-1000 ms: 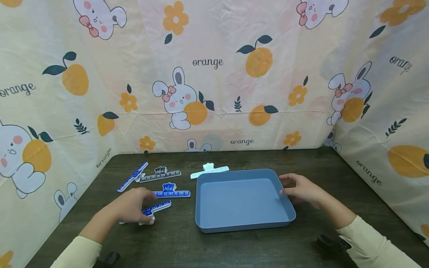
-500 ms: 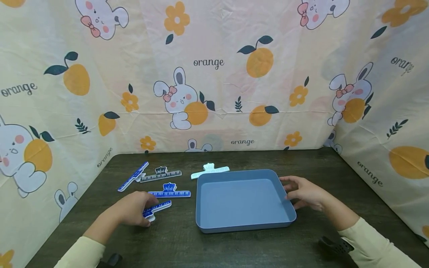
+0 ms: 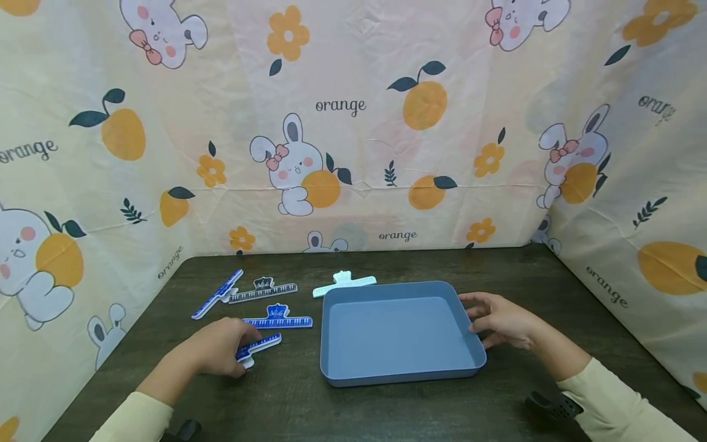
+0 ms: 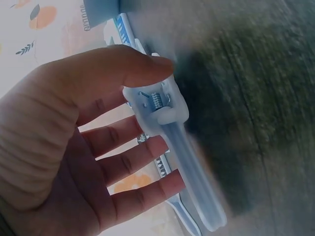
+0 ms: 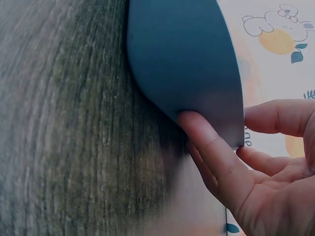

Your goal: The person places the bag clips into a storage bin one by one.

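- A blue keyboard-printed clip [image 3: 258, 346] is being pinched at its white hinge end by the left hand [image 3: 216, 354], thumb over the spring and fingers curled beneath it, as the left wrist view shows.
- The clip is being held low at the surface [image 3: 287, 399]; whether it is lifted clear cannot be told. Its long axis is being pointed away from the grip, toward the right and slightly back.
- The blue tray [image 3: 399, 376] is lying to the right of the clip, apart from it, in line with that axis.
- The tray's right wall is being touched by the right hand [image 3: 499, 319], its fingers relaxed, with the thumb pressed to the outer corner; nothing is being clasped.
- Of the two hands, the left is the nearer to the clip.
- Four more clips are being left on the surface behind it: a blue one [image 3: 278, 318], a dark one [image 3: 263, 290], a slanted blue one [image 3: 217, 294] and a white one [image 3: 344, 283].
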A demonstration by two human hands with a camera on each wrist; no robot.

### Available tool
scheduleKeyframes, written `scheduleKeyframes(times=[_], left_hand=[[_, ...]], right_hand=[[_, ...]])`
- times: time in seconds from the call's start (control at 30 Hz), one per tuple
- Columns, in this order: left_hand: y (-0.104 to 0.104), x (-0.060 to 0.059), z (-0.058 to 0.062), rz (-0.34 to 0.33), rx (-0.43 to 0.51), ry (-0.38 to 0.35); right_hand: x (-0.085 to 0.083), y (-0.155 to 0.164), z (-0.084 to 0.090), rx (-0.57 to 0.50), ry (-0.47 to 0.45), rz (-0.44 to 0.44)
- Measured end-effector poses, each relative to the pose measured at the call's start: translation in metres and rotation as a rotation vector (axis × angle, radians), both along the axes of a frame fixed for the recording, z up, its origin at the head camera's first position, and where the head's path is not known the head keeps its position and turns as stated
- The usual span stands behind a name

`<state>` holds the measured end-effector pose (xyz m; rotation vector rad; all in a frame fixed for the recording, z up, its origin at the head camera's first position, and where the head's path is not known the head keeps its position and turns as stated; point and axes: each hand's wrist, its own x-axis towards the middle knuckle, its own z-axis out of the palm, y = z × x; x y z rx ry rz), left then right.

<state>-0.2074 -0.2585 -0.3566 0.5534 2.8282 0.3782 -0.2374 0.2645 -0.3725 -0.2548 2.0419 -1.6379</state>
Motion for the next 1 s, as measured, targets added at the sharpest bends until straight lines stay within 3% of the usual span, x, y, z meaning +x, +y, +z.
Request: scheduleKeyframes(times=[0.3,0.8,1.0], left_hand=[[0.010,0.000,0.007,-0.054,0.012,0.046],[0.037,-0.001,0.037,-0.102,-0.024,0.131],[0.049,0.000,0.045,-0.156,-0.027,0.141]], right_hand=[[0.002,0.000,0.001,-0.016,-0.007,0.005],[0.003,-0.002,0.000,-0.007,-0.008,-0.004],[0.003,-0.002,0.001,-0.005,-0.013,-0.006]])
